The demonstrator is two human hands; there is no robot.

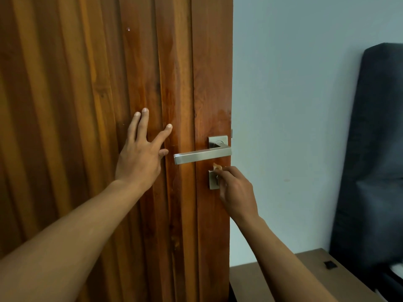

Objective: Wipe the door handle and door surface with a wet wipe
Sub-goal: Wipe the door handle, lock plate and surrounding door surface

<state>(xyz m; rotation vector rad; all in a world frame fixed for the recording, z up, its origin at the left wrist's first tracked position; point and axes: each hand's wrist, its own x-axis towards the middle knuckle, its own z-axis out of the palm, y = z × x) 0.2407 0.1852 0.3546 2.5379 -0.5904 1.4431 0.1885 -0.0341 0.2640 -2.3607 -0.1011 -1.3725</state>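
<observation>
A brown wooden door (98,83) with vertical grooves fills the left and middle of the view. Its brushed-metal lever handle (201,156) sticks out to the left from a square plate near the door's right edge. A smaller square lock plate (212,182) sits just below it. My left hand (141,153) lies flat on the door, fingers spread, just left of the lever's tip. My right hand (236,190) is closed on a small crumpled wet wipe (216,166), pressed at the top of the lock plate under the lever. Damp sheen shows on the wood above the handle.
A pale blue-grey wall (294,105) lies right of the door's edge. A dark upholstered chair back (375,149) stands at the far right. A brown table surface (309,271) with a small black insert sits at the lower right.
</observation>
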